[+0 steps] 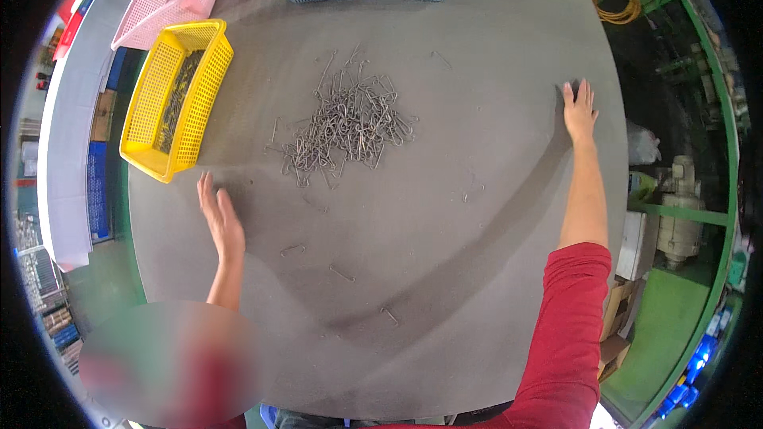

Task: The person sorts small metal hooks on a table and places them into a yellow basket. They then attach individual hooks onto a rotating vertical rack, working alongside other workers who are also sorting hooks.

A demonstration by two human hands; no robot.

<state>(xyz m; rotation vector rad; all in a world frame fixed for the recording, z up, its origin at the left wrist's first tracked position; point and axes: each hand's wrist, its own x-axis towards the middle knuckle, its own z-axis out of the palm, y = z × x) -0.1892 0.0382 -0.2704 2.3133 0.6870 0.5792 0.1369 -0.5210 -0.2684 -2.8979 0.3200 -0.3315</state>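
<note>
While the left hand [222, 218] and right hand [581, 114], open and empty, are near opposite edges of the table [493, 334], gentle sweeping should gather wire hooks [350, 125] best.

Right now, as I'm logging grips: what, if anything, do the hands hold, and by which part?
Nothing: left hand and right hand are both empty.

One view: left unit of a head-worn fisheye pair, upright and unmirrored. The lens looks steeply down from above the near side of the table [509, 56], facing across it. Range is near enough for the table to fill most of the field. Straight edges bow toward the rim; corners are black.
</note>
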